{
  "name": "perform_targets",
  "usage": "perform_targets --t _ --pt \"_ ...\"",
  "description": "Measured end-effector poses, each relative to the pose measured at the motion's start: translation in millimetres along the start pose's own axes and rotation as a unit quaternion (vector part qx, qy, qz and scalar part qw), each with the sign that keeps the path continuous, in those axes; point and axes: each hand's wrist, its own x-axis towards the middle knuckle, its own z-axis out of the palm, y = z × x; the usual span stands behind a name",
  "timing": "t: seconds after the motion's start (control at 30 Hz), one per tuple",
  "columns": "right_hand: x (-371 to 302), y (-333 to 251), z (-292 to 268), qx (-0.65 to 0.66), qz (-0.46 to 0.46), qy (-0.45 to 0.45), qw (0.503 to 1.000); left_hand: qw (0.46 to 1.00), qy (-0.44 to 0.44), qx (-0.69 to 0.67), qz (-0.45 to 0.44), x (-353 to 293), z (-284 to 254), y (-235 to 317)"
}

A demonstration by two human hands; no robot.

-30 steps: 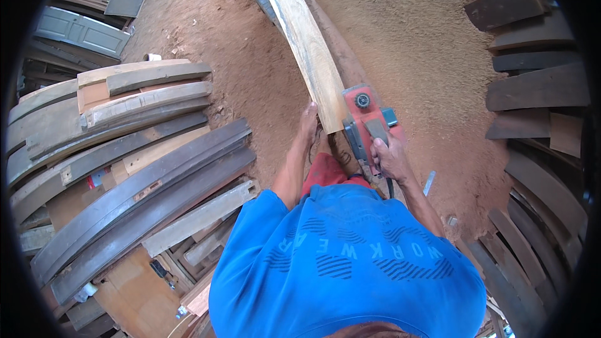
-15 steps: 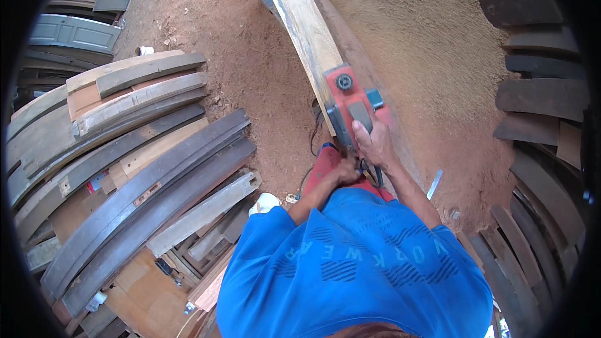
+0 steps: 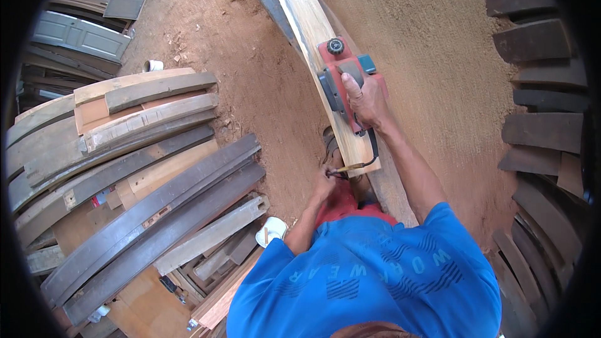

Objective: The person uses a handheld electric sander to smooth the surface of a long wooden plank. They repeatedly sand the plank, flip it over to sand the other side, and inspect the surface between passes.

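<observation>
A red electric planer [image 3: 335,66] with a black front knob rests on a long pale wooden plank [image 3: 300,15]. My right hand [image 3: 366,100] is closed round its rear handle, the thumb lying along the top. From the back of the planer a dark power cord [image 3: 374,147] bends down over the plank's near end and turns yellowish toward my left hand [image 3: 325,181]. That hand is closed on the cord, just left of the plank end. A darker board [image 3: 394,191] lies beneath the plank.
Stacked old timber and boards [image 3: 144,188] fill the left side, with a grey panelled door [image 3: 81,34] farther off. More dark timbers [image 3: 541,131] line the right. A white bucket [image 3: 271,230] stands by the left pile. Sawdust and shavings [image 3: 426,44] cover the ground.
My right hand has pushed the planer forward along the plank, away from me, baring the plank's near end. My left hand has moved left, drawing the cord out to the side.
</observation>
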Motion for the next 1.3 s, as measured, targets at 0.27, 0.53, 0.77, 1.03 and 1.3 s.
perform_targets --t 0.27,0.53,0.77,1.03,1.3 --pt "94 -11 14 0.010 -0.035 0.052 0.998 0.905 0.339 -0.251 -0.049 160 -49 96" --pt "185 -47 9 0.018 -0.017 0.020 0.999 0.889 0.127 -0.400 0.183 244 -90 252" --pt "266 -77 13 -0.062 -0.019 0.058 0.996 0.934 0.279 -0.073 0.213 270 -74 270" --pt "355 -107 10 -0.083 -0.005 0.040 0.996 0.948 0.251 0.106 0.164 253 -101 310" --pt "447 -114 22 -0.109 -0.041 0.068 0.991 0.923 0.328 0.099 0.177 325 -127 368"
